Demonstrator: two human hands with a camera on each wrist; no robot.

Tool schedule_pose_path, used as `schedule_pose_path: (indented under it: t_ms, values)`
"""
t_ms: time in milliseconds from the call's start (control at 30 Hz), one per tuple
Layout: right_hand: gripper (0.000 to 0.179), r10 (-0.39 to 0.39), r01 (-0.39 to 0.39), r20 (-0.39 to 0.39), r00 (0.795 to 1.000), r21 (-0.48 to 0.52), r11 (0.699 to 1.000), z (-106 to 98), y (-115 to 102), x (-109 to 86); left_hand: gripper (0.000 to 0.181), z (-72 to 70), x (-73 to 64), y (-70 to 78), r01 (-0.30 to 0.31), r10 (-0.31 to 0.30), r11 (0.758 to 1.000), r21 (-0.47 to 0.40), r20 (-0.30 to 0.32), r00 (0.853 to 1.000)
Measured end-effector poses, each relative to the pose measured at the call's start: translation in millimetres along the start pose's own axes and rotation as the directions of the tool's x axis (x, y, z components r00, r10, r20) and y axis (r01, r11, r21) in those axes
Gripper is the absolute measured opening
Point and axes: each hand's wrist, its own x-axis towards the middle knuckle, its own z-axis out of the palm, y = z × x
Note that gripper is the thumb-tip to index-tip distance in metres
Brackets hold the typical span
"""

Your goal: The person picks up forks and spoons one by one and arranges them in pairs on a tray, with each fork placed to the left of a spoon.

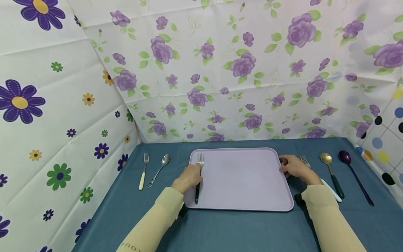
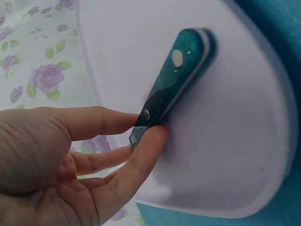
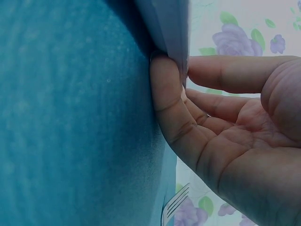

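Cream sleeves reach across a blue cloth to a lilac tray. The left hand pinches the green fork by its handle, thumb and fingers close together; that fork is over the tray's left side, tines towards the far edge, though whether it touches the tray I cannot tell. The right hand grips the tray's right rim, one finger tucked beneath. Left of the tray lie a cream fork and a silver spoon; on the right, a white fork, partly hidden by the arm, a gold spoon and a purple spoon. Behind hangs a flowered sheet.
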Motion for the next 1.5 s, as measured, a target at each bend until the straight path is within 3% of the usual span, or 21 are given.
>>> schedule_pose_path:
  t_ms: [800, 1133, 1367, 1500]
  values:
    - [0.061, 0.018, -0.018, 0.001, 1.000, -0.008, 1.000, -3.0, 2.9, 2.8, 0.014, 0.4, 4.3, 1.8, 0.023, -0.022, 0.999, -0.028, 0.019, 1.000]
    - [0.062, 0.005, -0.005, 0.016, 1.000, 0.006, 1.000, -2.3, 2.9, 1.8, 0.007, -4.3, 1.9, -5.0, -0.007, 0.007, 1.000, -0.003, -0.028, 1.000]
    - [0.063, 0.003, -0.004, 0.029, 1.000, 0.016, 1.000, -2.4, 6.0, 4.0, 0.033, -14.5, 2.6, -15.6, 0.044, -0.041, 0.999, 0.030, -0.072, 0.997]
    - [0.063, 0.010, -0.010, 0.019, 1.000, 0.015, 1.000, -1.9, 5.9, 4.5, 0.034, -22.4, 3.1, -24.1, 0.051, -0.048, 0.998, 0.026, -0.081, 0.996]
